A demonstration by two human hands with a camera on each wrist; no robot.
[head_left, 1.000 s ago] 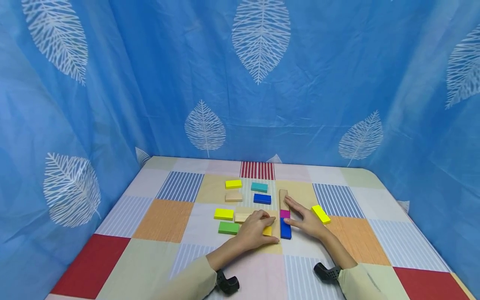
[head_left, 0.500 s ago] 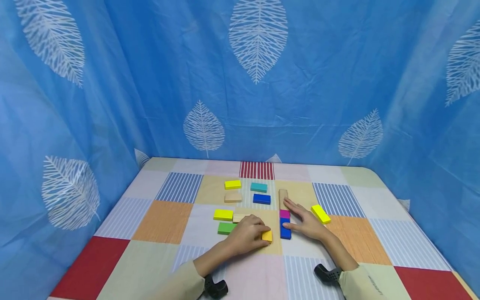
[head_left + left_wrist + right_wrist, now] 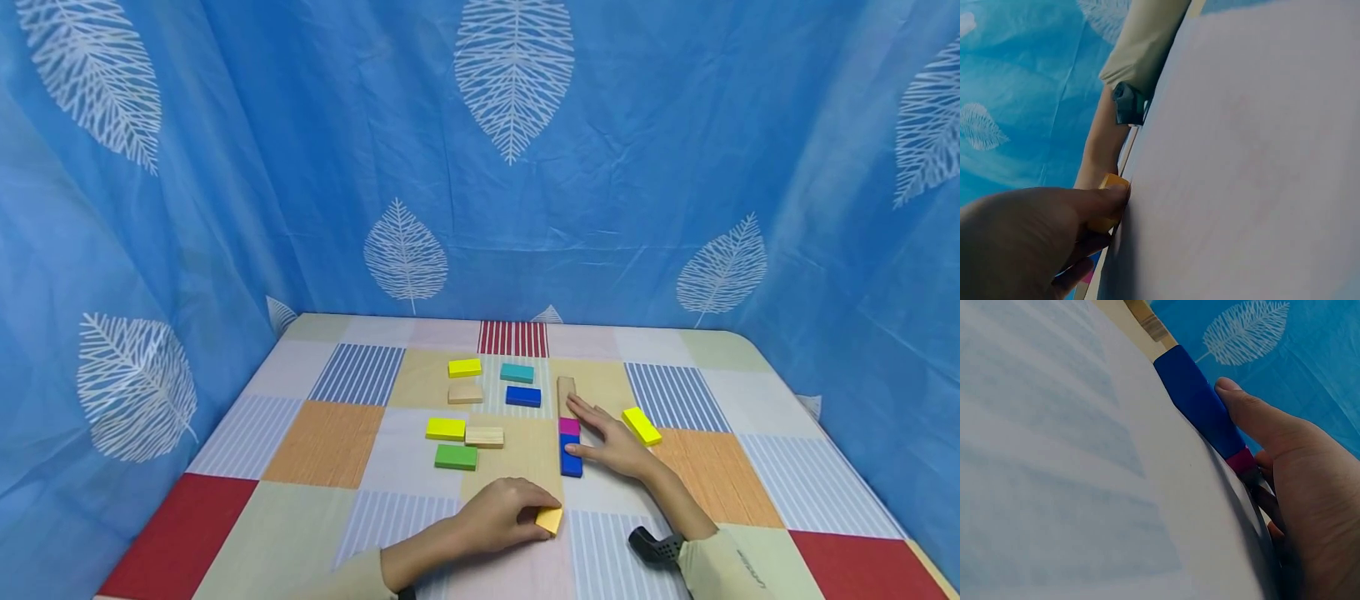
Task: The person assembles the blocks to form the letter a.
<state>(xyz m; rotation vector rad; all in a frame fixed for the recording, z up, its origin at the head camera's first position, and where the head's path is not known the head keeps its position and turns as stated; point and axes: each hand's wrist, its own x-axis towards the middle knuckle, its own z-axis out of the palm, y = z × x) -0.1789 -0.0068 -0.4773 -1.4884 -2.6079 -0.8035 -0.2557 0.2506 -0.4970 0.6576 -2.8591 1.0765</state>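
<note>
In the head view my left hand (image 3: 498,518) pinches a small orange-yellow block (image 3: 550,522) between thumb and fingers, low over the near part of the table. The left wrist view shows that block (image 3: 1103,225) partly covered by the thumb. My right hand (image 3: 618,446) rests with its fingers extended along a row of blocks: a natural wood block (image 3: 566,393) at the far end, a magenta block (image 3: 569,427) in the middle and a blue block (image 3: 571,462) nearest. The thumb touches the blue block; fingertips lie at the wood one.
Left of the row lie a green block (image 3: 456,457), a yellow block (image 3: 446,429) and a wood block (image 3: 484,437). Farther back are several more, including a teal block (image 3: 517,373) and another blue block (image 3: 523,397). A yellow block (image 3: 642,427) lies beyond the right hand.
My left hand has taken hold of the orange-yellow block and drawn it nearer, away from the other blocks, turning it. The right hand has stayed on the row.
</note>
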